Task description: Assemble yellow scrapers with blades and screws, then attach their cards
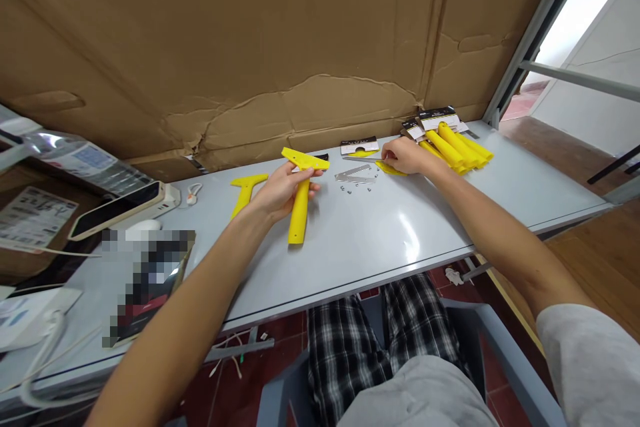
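Observation:
My left hand point(280, 192) is closed around a yellow T-shaped scraper handle point(299, 213), its wide head up and its grip pointing toward me. My right hand point(404, 155) is farther back, fingers pinched at the end of a thin metal strip point(361, 159). Under and beside those fingers lies a yellow plastic piece point(391, 168), partly hidden. Between my hands, flat metal blades point(357, 179) and several small screws point(349, 191) lie on the table. Another yellow T-shaped handle point(243, 195) rests left of my left hand.
Packaged yellow handles point(457, 147) with black-and-white cards are piled at the back right. A carded package point(359, 145) lies by the cardboard point(300, 33) behind the white table point(380, 233). On the left are a phone point(120, 207), a cardboard box point(35, 220), cables and a power strip point(37, 313).

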`<action>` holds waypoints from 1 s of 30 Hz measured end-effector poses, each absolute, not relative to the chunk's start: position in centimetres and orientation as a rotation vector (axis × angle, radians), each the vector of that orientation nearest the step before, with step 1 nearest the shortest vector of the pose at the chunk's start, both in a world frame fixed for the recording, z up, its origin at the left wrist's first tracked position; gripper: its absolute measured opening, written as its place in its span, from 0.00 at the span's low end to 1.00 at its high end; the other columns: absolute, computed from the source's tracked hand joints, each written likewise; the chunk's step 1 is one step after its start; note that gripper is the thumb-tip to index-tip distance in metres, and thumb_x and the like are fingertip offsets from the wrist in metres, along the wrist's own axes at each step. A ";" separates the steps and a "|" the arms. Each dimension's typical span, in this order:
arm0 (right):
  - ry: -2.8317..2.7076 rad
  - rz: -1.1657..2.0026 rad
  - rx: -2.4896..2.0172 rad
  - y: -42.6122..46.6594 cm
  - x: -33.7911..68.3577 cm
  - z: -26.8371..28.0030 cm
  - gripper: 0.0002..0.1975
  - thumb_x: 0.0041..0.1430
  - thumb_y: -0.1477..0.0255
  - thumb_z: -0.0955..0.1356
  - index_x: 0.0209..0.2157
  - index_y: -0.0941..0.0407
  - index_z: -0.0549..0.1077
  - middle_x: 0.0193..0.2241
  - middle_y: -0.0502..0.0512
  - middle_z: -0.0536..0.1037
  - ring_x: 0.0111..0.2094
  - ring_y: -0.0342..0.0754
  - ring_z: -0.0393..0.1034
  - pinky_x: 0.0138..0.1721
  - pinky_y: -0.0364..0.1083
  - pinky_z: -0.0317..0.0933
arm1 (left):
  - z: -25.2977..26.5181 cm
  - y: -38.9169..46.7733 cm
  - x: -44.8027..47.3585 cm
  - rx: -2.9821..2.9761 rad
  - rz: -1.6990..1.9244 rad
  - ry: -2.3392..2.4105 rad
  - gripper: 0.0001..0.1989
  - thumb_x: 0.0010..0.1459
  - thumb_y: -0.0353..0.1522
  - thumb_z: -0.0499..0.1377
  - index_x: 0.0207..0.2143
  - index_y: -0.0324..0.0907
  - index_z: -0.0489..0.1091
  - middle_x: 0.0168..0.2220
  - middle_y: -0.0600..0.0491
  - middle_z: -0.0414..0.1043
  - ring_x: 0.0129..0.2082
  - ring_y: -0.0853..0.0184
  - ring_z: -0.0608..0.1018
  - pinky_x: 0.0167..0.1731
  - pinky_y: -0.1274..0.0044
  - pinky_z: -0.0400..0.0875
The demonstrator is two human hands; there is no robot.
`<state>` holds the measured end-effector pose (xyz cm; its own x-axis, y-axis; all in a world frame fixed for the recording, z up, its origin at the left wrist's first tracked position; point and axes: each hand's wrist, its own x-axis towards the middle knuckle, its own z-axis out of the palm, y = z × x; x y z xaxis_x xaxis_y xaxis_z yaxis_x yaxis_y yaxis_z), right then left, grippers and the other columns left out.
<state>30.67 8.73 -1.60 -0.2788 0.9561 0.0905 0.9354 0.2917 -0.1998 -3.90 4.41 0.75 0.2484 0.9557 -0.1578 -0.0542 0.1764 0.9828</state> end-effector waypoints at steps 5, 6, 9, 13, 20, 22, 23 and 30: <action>-2.374 0.165 -1.684 8.4 30.2 -1.6 0.14 0.67 0.70 0.69 0.50 0.57 0.81 0.48 0.61 0.83 0.44 0.50 0.74 0.47 0.46 0.62 | 0.4 3.7 -2.8 1.082 0.915 1.010 0.08 0.65 0.28 0.65 0.43 0.41 0.68 0.41 0.48 0.79 0.22 0.75 0.73 0.21 0.82 0.66; -2.381 0.147 -1.656 8.3 29.9 -1.6 0.14 0.67 0.70 0.69 0.50 0.57 0.82 0.49 0.61 0.82 0.46 0.51 0.74 0.48 0.46 0.63 | 0.4 3.6 -2.7 1.063 0.911 0.995 0.07 0.66 0.28 0.64 0.42 0.41 0.68 0.40 0.48 0.78 0.21 0.75 0.72 0.20 0.82 0.65; -2.407 0.099 -1.542 7.5 28.8 -1.3 0.12 0.68 0.71 0.67 0.47 0.57 0.82 0.48 0.61 0.82 0.48 0.52 0.74 0.51 0.47 0.62 | 0.4 3.6 -2.5 1.008 0.899 0.973 0.05 0.68 0.31 0.62 0.42 0.41 0.67 0.39 0.47 0.79 0.20 0.74 0.71 0.19 0.81 0.65; -2.437 0.134 -1.495 6.7 27.8 -0.8 0.12 0.68 0.71 0.68 0.44 0.57 0.84 0.45 0.62 0.83 0.47 0.52 0.74 0.52 0.47 0.63 | 0.1 3.9 -2.4 0.933 0.874 0.982 0.10 0.69 0.37 0.60 0.44 0.39 0.71 0.39 0.46 0.79 0.23 0.70 0.75 0.20 0.78 0.69; -2.417 0.184 -1.752 6.9 29.8 -0.2 0.12 0.66 0.69 0.71 0.47 0.53 0.86 0.44 0.60 0.84 0.44 0.52 0.75 0.48 0.48 0.64 | -0.6 4.1 -2.5 1.103 0.875 1.055 0.13 0.65 0.41 0.65 0.45 0.42 0.71 0.42 0.48 0.78 0.29 0.64 0.79 0.25 0.72 0.76; -2.446 0.250 -1.735 7.1 29.8 -0.4 0.13 0.67 0.70 0.70 0.49 0.52 0.86 0.43 0.59 0.84 0.42 0.51 0.74 0.47 0.48 0.64 | -0.7 4.1 -2.6 1.164 0.875 1.091 0.13 0.64 0.41 0.67 0.41 0.43 0.70 0.38 0.52 0.74 0.28 0.65 0.78 0.25 0.72 0.76; -2.462 0.271 -1.704 7.1 29.7 -0.5 0.14 0.67 0.71 0.70 0.49 0.52 0.86 0.42 0.58 0.84 0.41 0.50 0.74 0.47 0.48 0.64 | -0.7 4.1 -2.7 1.179 0.874 1.105 0.13 0.63 0.41 0.67 0.39 0.43 0.70 0.37 0.53 0.72 0.28 0.65 0.77 0.25 0.73 0.76; -2.425 0.231 -1.565 6.6 28.7 -0.5 0.14 0.70 0.69 0.67 0.47 0.55 0.86 0.42 0.59 0.84 0.39 0.48 0.73 0.46 0.48 0.62 | -0.7 4.5 -3.2 1.245 0.908 1.124 0.16 0.63 0.43 0.69 0.31 0.43 0.71 0.34 0.52 0.70 0.31 0.65 0.74 0.31 0.73 0.72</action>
<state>28.72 6.62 -0.51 -0.3943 0.9112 0.1195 0.8723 0.4120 -0.2633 -3.16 4.49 -0.74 0.2364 0.9611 -0.1426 0.0621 0.1316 0.9894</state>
